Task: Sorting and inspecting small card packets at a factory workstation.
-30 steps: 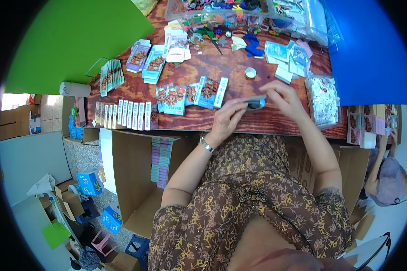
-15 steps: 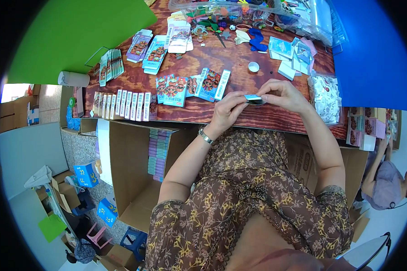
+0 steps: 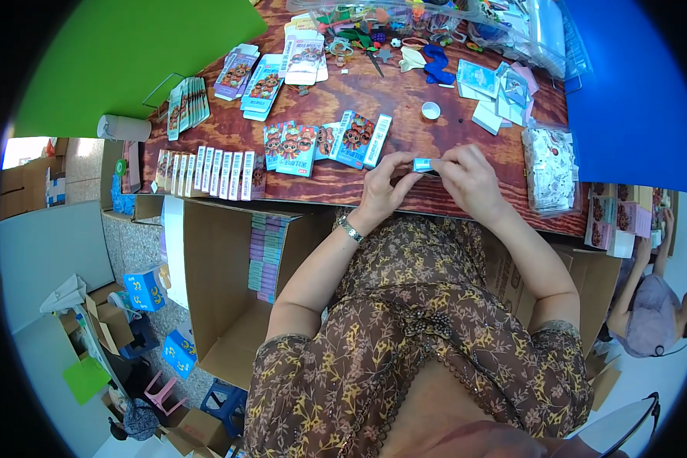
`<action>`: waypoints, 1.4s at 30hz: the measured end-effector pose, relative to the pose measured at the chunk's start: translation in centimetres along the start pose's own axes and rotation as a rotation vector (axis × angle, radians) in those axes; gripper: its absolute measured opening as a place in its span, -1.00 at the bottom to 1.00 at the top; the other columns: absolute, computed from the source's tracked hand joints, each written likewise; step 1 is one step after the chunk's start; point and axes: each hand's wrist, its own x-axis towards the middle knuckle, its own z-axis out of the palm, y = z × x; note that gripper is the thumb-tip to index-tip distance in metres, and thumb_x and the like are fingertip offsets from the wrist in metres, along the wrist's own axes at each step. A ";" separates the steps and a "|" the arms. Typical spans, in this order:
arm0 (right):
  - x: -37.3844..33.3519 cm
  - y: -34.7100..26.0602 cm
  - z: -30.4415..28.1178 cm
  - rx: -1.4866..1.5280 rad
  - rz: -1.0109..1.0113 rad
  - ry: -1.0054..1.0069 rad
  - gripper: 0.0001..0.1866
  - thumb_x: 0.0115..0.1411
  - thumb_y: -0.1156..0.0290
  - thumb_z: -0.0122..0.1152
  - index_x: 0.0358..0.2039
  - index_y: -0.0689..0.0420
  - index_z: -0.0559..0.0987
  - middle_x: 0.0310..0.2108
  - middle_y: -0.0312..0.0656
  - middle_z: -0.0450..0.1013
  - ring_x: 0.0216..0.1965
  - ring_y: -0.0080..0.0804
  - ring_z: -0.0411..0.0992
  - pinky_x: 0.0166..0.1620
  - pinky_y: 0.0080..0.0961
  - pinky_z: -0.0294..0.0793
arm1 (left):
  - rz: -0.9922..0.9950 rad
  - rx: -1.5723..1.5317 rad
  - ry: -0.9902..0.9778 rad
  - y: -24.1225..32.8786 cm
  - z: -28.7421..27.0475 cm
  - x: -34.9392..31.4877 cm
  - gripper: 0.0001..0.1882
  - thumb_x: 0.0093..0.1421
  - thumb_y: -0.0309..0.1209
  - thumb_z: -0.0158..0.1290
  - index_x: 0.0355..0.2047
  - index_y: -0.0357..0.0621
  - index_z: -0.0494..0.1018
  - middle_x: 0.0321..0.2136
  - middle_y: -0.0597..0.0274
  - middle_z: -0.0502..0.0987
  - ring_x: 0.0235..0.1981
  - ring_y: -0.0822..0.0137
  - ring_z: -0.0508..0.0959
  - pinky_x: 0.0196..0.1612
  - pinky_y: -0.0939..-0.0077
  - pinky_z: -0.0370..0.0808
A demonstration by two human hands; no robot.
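Near the front edge of the wooden table (image 3: 336, 187), a small light-blue and white carton (image 3: 422, 164) is held end-up between my two hands. My left hand (image 3: 385, 185) pinches it from the left side. On the right, my right hand (image 3: 469, 179) has its fingertips at the carton's top end; the lower part of the carton is hidden. To the left of my hands lie several flat-looking blue picture cartons (image 3: 296, 150), with another blue carton (image 3: 353, 140) leaning beside a white-sided one (image 3: 377, 141). A small white cup (image 3: 430, 111) stands beyond my hands.
A row of upright cartons (image 3: 214, 174) lines the front left edge. Card stacks (image 3: 478, 79) and a clear tub of white packets (image 3: 551, 168) sit right. Clear bins of small toys (image 3: 389, 17) are at the back. An open cardboard box (image 3: 225, 305) stands below. Another person (image 3: 653, 305) works far right.
My right hand has shifted its grip, fingers now bent down over the carton's end. The carton has tilted so its blue and white end shows more.
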 end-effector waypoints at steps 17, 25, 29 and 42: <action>-3.2 1.3 0.1 0.245 0.192 0.010 -0.44 0.11 0.48 0.39 0.17 0.12 0.53 0.11 -0.05 0.48 -0.01 -0.09 0.51 0.05 -0.27 0.53 | 0.213 0.272 -0.028 1.7 -0.4 0.6 -0.69 0.10 -0.62 0.26 -0.11 -0.19 0.59 -0.07 0.00 0.56 -0.13 0.06 0.63 -0.16 0.33 0.62; -4.4 2.0 2.9 -0.141 -0.090 0.135 -0.53 0.08 0.51 0.27 0.07 0.11 0.61 0.11 -0.01 0.48 -0.08 -0.17 0.57 -0.07 -0.35 0.60 | 0.241 0.270 -0.021 1.7 0.0 0.8 -0.68 0.07 -0.59 0.30 -0.13 -0.20 0.59 -0.04 -0.02 0.56 -0.10 0.03 0.63 -0.13 0.29 0.63; -4.2 1.6 3.0 -0.064 -0.075 0.151 -0.59 0.13 0.50 0.27 0.04 0.14 0.62 0.06 -0.01 0.52 -0.09 -0.17 0.58 -0.07 -0.35 0.59 | 0.301 0.363 -0.042 1.8 0.2 0.6 -0.65 0.05 -0.59 0.33 -0.12 -0.25 0.57 0.00 -0.06 0.57 -0.02 0.05 0.62 -0.05 0.31 0.63; -2.6 0.7 1.5 -0.132 0.004 0.027 -0.61 0.12 0.44 0.36 -0.01 0.24 0.61 -0.08 -0.01 0.59 -0.10 -0.18 0.60 -0.08 -0.32 0.63 | 0.322 0.416 -0.015 1.6 0.8 0.7 -0.63 0.02 -0.58 0.34 -0.12 -0.23 0.57 -0.03 -0.06 0.58 -0.05 0.02 0.64 -0.04 0.27 0.64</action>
